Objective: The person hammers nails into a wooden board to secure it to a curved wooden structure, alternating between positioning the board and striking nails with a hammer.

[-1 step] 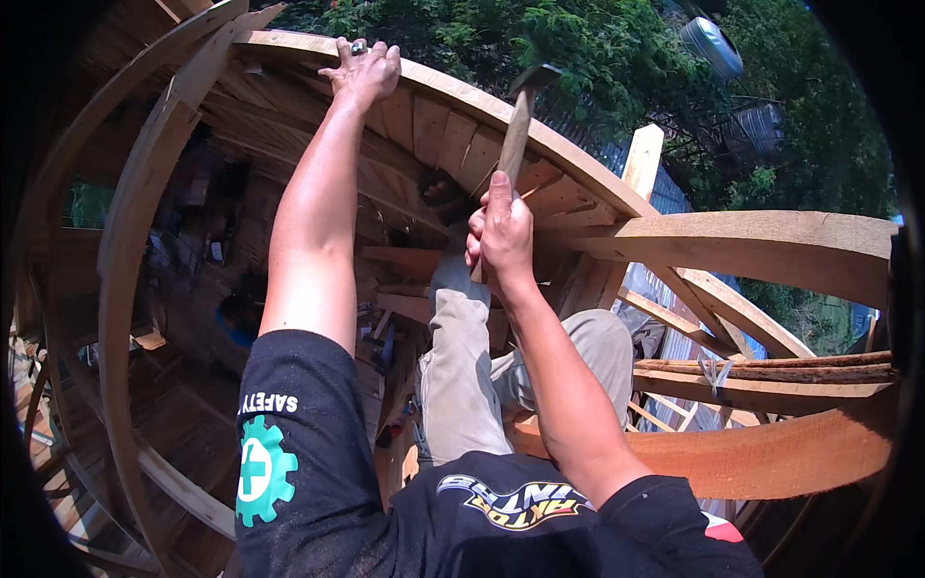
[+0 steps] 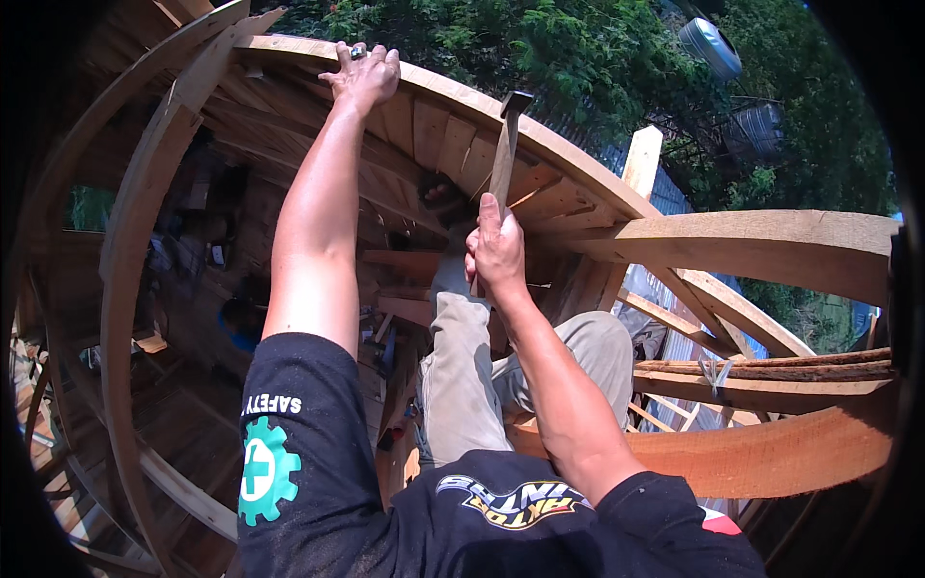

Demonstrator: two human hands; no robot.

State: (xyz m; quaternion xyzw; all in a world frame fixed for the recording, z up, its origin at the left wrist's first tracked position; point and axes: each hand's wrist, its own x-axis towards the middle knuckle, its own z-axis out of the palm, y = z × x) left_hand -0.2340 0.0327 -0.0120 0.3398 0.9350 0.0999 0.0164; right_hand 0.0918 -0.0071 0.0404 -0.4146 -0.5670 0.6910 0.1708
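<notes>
My right hand (image 2: 499,249) is wrapped round the wooden handle of a hammer (image 2: 505,154), thumb laid along the handle. The hammer's dark metal head is up, just in front of a long curved wooden beam (image 2: 443,85); I cannot tell whether it touches the wood. Farther left, my left hand (image 2: 364,77) grips the top edge of that beam, fingers hooked over it and thumb on the near side. A ring shows on one finger. Below the beam, wooden planks (image 2: 431,133) run side by side. No nail can be made out.
Curved timber ribs (image 2: 145,202) rise on the left, above a dark, cluttered interior. To the right, a thick crossbeam (image 2: 761,236) and a wide reddish plank (image 2: 771,453) extend outward. My bent legs (image 2: 461,376) are between the timbers. Trees (image 2: 597,58) stand beyond the beam.
The hammer head has moved left and slightly down, with my right hand shifting a little toward me. My left hand stays on the beam.
</notes>
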